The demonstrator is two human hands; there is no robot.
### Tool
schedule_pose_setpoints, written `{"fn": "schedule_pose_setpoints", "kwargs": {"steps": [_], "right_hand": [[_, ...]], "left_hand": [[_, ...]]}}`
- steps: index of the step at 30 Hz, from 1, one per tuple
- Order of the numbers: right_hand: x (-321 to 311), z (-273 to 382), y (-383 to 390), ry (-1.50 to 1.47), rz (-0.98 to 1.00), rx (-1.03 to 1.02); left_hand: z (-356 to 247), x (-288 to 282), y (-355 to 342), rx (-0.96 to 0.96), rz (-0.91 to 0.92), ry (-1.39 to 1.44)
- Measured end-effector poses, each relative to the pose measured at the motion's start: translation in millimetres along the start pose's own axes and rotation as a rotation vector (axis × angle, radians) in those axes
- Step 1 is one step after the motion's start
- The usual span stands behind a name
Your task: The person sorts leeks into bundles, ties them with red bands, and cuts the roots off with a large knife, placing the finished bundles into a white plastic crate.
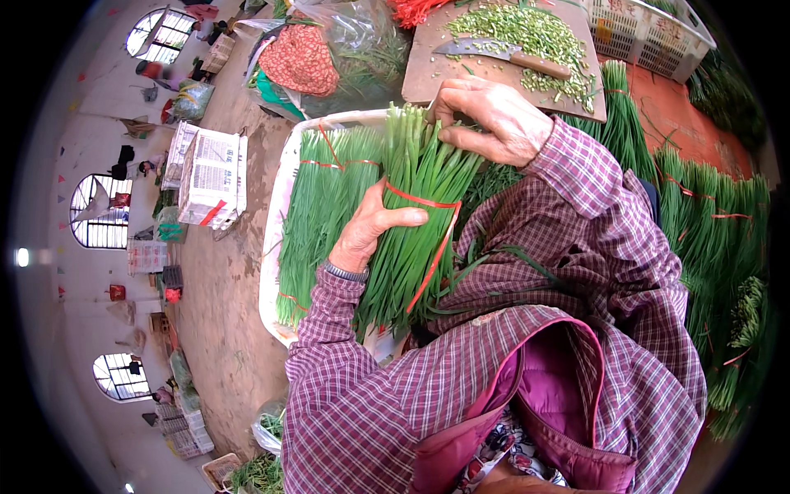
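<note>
A thick bundle of green chives point(411, 263) stands slanted before me, with a red tie point(424, 199) around its upper part and a loose tail hanging down. My left hand point(368, 230) grips it from the left, thumb across the front just below the tie; the other fingers are hidden behind. At the pale cut ends, my right hand point(498, 119) is closed with bent fingers on the stalks at the right side. Behind and to the left, more tied chives point(329, 198) lie in a white plastic basket point(269, 267).
Beyond my right hand lies a cutting board point(424, 78) with a wooden-handled knife point(504, 54) and chopped green bits point(539, 33). More chive bundles point(699, 206) line the right side. A crate point(650, 41) stands far right, a red patterned cloth point(298, 59) far left, stacked boxes point(212, 177) left.
</note>
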State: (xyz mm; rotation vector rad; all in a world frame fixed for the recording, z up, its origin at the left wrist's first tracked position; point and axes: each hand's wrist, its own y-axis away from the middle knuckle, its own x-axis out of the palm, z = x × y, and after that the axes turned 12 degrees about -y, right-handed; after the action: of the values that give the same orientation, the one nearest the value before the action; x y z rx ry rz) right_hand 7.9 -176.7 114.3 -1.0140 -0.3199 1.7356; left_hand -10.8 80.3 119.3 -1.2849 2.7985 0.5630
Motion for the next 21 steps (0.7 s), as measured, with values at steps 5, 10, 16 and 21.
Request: {"fn": "schedule_pose_setpoints", "kwargs": {"steps": [5,10,16,21], "right_hand": [[-4,-4,0,0.058,0.033,0.055],[-21,-18,2,0.303,-0.31,-0.001],[3,16,23,0.064,-0.246,0.167],[35,20,38,0.245,-0.309,0.169]], "left_hand": [[10,11,7,-0.084,-0.015,0.108],[40,2,10,-0.086,-0.042,0.091],[29,16,7,-0.078,-0.026,0.197],[37,19,5,-0.084,0.018,0.258]]}}
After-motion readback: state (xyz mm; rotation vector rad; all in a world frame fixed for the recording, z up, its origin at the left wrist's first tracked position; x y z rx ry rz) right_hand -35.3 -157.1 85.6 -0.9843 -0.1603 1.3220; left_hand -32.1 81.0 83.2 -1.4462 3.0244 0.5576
